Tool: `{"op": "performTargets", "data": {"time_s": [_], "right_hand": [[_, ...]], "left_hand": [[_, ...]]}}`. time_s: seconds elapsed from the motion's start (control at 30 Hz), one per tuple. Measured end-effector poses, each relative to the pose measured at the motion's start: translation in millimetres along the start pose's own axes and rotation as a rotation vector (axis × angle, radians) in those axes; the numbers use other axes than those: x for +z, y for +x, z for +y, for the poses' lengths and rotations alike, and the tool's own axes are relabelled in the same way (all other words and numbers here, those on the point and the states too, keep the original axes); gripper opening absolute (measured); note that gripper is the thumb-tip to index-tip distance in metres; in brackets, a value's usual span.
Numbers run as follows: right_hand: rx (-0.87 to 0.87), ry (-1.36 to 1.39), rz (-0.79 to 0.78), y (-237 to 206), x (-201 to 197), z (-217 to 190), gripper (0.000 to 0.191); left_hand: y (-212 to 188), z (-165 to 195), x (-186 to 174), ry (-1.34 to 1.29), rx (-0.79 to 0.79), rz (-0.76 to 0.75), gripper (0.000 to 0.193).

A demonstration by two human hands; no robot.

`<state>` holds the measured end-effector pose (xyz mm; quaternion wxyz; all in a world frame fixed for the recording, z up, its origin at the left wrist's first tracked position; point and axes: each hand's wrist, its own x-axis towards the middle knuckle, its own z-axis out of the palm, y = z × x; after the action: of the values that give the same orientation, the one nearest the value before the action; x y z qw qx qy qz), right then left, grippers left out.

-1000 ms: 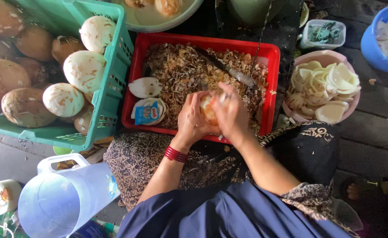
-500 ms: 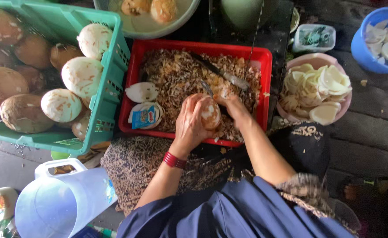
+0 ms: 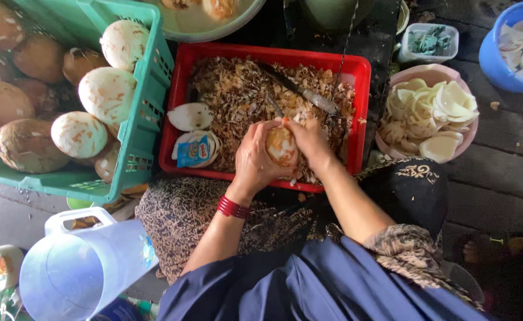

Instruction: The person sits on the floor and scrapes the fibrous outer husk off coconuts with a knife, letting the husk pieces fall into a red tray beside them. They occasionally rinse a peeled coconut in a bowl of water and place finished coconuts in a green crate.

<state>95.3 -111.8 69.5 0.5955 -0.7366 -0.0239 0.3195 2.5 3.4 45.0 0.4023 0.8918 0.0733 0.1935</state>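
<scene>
Both hands are wrapped around one small peeled coconut (image 3: 282,145), held low over the red tray (image 3: 361,107), roughly dead centre of my view. Left hand (image 3: 255,157) cups it from the 9 o'clock side, fingers curled tight; right hand (image 3: 310,142) grips it from 3 o'clock. It looks like there's a blade or scraper working at the top, but I honestly can't tell what the right hand has besides the nut, since the fingers cover it.

If I were doing this, I'd keep the nut pinned firmly in the left palm, turn it bit by bit, and shave away from the thumb so the scraps drop into the tray.

A long knife (image 3: 300,92) lies on the shavings at 12 o'clock. The green crate (image 3: 148,113) of coconuts at 9 o'clock is cut off by the frame, same with the blue bowl (image 3: 493,62) at 2 o'clock. The pink bowl (image 3: 386,145) of white slices sits at 3 o'clock.
</scene>
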Motion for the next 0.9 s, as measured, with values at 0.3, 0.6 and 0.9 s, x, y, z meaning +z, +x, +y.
{"op": "performTargets", "data": {"time_s": [0.3,0.6,0.9], "right_hand": [[-0.047,0.043,-0.111,33.6,-17.1,39.2,0.047],[-0.711,-0.191,0.282,-8.5,-2.4,68.9,0.030],[-0.084,-0.088,0.128,1.1,2.1,13.3,0.030]], "left_hand": [[-3.0,14.7,3.9,0.092,-0.085,0.035,0.080],[5.3,19.8,-11.2,-0.027,-0.116,0.055,0.085],[-0.4,3.2,7.9,0.068,-0.100,0.050,0.081]]}}
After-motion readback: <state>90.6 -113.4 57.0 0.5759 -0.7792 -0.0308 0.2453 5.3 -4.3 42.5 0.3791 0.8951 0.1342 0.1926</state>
